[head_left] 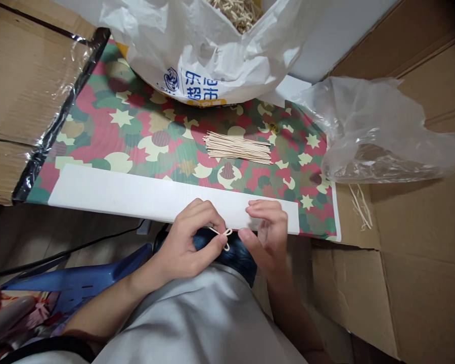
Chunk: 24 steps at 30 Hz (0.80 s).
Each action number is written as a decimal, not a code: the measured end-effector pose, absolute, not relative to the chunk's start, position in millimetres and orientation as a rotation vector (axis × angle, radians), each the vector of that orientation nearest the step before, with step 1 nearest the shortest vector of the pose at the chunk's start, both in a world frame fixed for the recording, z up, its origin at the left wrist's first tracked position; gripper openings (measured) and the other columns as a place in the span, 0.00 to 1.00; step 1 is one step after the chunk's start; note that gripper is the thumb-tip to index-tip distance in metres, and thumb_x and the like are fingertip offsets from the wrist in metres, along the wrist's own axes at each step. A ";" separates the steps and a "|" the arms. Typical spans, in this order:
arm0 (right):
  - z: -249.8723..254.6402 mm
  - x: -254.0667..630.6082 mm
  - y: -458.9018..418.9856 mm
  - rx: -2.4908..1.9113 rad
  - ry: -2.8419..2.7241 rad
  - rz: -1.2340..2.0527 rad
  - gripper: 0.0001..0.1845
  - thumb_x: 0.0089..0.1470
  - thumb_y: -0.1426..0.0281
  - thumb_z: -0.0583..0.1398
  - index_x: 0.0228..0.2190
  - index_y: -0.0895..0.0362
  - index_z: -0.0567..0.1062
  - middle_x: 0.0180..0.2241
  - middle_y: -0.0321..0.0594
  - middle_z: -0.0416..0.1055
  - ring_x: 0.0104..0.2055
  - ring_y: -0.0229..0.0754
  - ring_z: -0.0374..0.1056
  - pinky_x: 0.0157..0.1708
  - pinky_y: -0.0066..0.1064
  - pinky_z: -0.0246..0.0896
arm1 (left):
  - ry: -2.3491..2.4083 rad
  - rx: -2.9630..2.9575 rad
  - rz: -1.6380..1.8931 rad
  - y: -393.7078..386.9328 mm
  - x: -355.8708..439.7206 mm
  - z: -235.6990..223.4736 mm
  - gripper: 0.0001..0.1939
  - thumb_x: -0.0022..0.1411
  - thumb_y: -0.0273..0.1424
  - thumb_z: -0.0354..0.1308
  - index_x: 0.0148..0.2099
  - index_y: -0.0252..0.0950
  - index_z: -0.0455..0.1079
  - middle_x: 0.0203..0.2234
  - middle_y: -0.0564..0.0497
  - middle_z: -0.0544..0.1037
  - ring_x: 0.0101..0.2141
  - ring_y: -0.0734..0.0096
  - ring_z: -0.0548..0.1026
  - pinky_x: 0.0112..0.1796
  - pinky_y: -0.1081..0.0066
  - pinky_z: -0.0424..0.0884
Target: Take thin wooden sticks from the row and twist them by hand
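Observation:
Between the thumb and forefinger of my left hand is a looped cream cord, its small loops sticking out past the fingertips. The hand is closed in a pinch just off the front edge of the table. My right hand is a short way to the right, thumb and fingers apart, curved, with nothing seen in it. Farther back on the patterned table cover lies a flat bundle of straight cream cords, apart from both hands.
A white plastic bag with many knotted cream pieces stands at the back. A clear plastic bag lies at the right, near loose cords on cardboard. A blue plastic chair is at lower left.

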State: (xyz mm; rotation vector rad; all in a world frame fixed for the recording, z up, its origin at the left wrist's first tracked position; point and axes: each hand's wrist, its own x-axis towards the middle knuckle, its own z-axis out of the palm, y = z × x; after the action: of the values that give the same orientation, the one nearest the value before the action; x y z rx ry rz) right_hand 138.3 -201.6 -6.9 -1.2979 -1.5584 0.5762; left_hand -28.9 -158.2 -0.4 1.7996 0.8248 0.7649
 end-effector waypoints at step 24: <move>-3.4 131.6 -203.2 -1.392 -1.736 0.760 0.07 0.49 0.76 0.52 0.23 0.54 0.63 0.29 0.38 0.65 0.40 0.44 0.59 0.43 0.43 0.56 | 0.785 1.993 0.552 -157.9 -29.3 -3.5 0.03 0.56 0.28 0.50 0.30 0.36 0.63 0.25 0.51 0.68 0.30 0.68 0.62 0.32 0.68 0.59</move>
State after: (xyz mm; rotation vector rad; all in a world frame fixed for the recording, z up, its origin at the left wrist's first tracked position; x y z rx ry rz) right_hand 131.6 -203.2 -3.4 -1.3924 -1.7357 0.7599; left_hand -29.3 -157.9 -3.5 1.9926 0.7853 0.5521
